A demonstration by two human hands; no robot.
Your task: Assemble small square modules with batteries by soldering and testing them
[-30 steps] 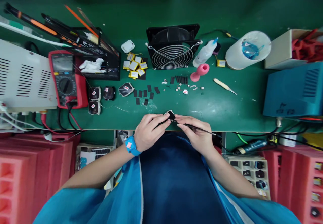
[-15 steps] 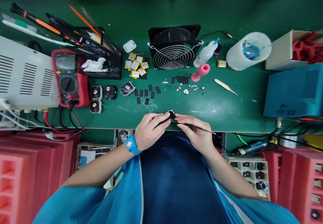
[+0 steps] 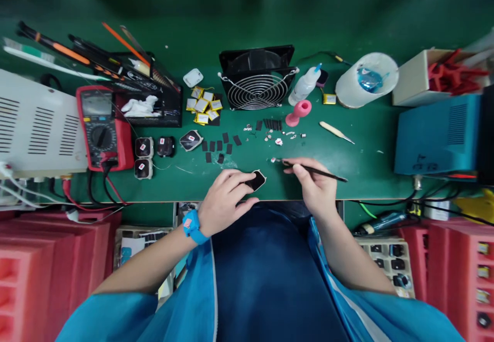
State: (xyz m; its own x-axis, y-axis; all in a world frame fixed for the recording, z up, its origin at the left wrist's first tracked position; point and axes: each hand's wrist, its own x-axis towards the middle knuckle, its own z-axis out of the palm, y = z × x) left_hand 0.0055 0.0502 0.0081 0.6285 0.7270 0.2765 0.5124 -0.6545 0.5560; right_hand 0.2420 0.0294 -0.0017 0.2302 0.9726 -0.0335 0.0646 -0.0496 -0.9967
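At bench front edge, 6 o'clock: left hand [image 3: 224, 200] pinches small black casing [image 3: 257, 180] flat on green mat [image 3: 347, 157]. Right hand [image 3: 314, 185] clamps tweezers [image 3: 312, 169], tips at tiny white part [image 3: 273, 160], 1 o'clock of casing. Part apparently not yet fitted; loose bits [image 3: 278, 137] wait at 12 o'clock.

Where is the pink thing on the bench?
In the head view, the pink piece lies right of centre, just right of the black fan, below the white squeeze bottle.

Even overhead light falls on the green matte desk [image 3: 347, 167], shadows soft and short. The far top is dim and blurred; the edges bow with wide-angle distortion.
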